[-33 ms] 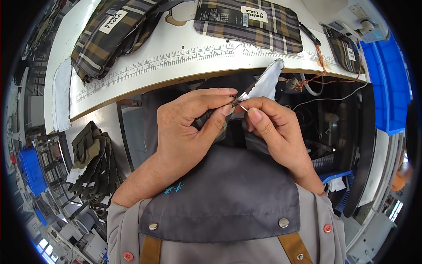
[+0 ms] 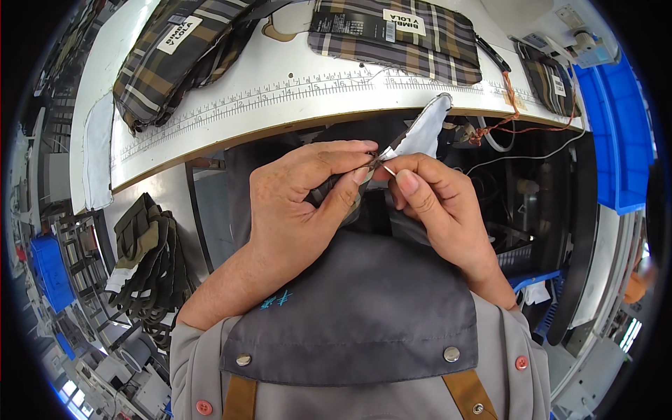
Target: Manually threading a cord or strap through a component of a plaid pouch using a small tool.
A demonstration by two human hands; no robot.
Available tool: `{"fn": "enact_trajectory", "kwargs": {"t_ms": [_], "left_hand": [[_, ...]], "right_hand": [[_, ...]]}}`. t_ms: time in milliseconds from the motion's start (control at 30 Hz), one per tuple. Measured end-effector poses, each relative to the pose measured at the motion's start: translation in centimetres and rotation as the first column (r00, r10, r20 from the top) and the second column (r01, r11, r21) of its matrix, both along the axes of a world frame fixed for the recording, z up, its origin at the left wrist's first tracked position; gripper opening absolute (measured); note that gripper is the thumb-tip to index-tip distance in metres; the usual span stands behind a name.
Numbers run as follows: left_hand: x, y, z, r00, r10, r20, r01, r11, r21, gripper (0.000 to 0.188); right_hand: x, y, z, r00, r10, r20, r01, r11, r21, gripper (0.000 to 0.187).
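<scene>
L hand (image 2: 297,185) pinches fabric pc. (image 2: 423,133) just off surface's (image 2: 210,133) near edge; R hand (image 2: 444,210), thumb/index closed on thin pale item (image 2: 390,171), has shifted slightly; same fine op. apparently continues.

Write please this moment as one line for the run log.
left hand: pinching white-backed fabric | right hand: holding slim pale object at the fabric | plaid pieces: lying on white table

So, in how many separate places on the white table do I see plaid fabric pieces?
3. On the white table: a left group, a middle group at the far side, and a right group. Further layers may be hidden underneath.
</scene>
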State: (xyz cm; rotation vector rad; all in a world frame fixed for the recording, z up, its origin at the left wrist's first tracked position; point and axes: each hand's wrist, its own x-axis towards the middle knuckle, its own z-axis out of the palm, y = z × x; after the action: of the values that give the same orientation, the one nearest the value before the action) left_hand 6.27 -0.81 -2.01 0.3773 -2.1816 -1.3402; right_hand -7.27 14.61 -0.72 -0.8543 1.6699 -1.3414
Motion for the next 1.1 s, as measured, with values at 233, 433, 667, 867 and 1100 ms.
{"fn": "enact_trajectory", "kwargs": {"t_ms": [233,433,667,867,1100], "left_hand": [[0.0,0.2,0.3,1.0,0.002,-0.003,-0.002,1.0,-0.029,0.017],[0.1,0.3,0.3,1.0,-0.015,-0.012,0.015,0.998,-0.067,0.019],[0.2,0.4,-0.1,0.999,-0.02,-0.033,0.016,0.991,-0.133,0.021],[0.0,0.5,-0.1,0.998,-0.038,-0.059,0.028,0.986,-0.162,0.022],[0.1,0.1,0.2,0.998,-0.024,-0.055,0.017,0.992,-0.125,0.021]], "right_hand": [[0.1,-0.1,-0.1,0.997,0.005,0.081,-0.001,0.999,-0.051,0.03],[0.1,-0.2,-0.2,0.994,-0.007,0.113,0.014,0.998,-0.059,0.029],[0.4,-0.4,-0.9,0.971,-0.032,0.239,0.047,0.997,-0.059,0.029],[-0.3,-0.3,-2.0,0.879,0.0,0.476,0.073,0.988,-0.133,0.024],[0.3,-0.9,-0.1,0.964,-0.23,-0.135,0.165,0.912,-0.375,0.017]]}}
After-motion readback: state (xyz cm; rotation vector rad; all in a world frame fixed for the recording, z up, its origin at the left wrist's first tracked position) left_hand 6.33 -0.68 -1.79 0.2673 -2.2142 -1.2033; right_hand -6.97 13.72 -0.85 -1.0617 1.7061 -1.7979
